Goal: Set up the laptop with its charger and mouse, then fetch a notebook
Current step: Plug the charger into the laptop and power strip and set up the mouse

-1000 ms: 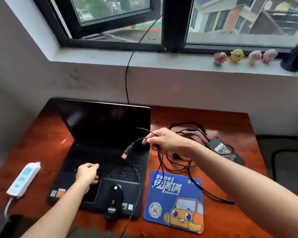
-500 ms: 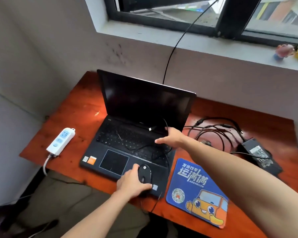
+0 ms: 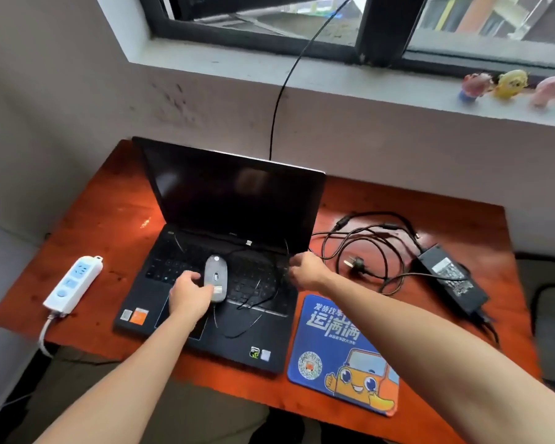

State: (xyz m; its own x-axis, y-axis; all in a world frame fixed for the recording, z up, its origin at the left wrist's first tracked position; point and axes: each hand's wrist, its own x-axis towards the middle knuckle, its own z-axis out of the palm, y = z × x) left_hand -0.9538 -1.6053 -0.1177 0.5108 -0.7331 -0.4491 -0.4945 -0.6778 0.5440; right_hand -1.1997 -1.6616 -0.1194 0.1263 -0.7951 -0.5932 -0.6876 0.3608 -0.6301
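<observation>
An open black laptop (image 3: 237,203) with a dark screen stands on the orange-brown table (image 3: 109,225). My left hand (image 3: 188,296) grips the mouse (image 3: 216,277), lifted over the keyboard with its grey underside turned up. Its thin black cable (image 3: 253,302) loops across the keyboard, and the USB plug (image 3: 249,242) lies near the hinge. At the laptop's right edge my right hand (image 3: 306,272) pinches that cable with curled fingers. The charger brick (image 3: 450,277) lies at the right with its coiled cord (image 3: 366,238) and loose wall plug (image 3: 354,262). No notebook is in view.
A blue mouse pad (image 3: 340,354) with a cartoon car lies right of the laptop near the front edge. A white power strip (image 3: 74,283) sits at the table's left. A black cable (image 3: 279,100) hangs from the window behind the laptop. Small figurines (image 3: 510,83) line the sill.
My left hand went from the trackpad to the mouse, lifted it and turned it underside up. My right hand lowered the cable's plug end onto the laptop and moved to its right edge.
</observation>
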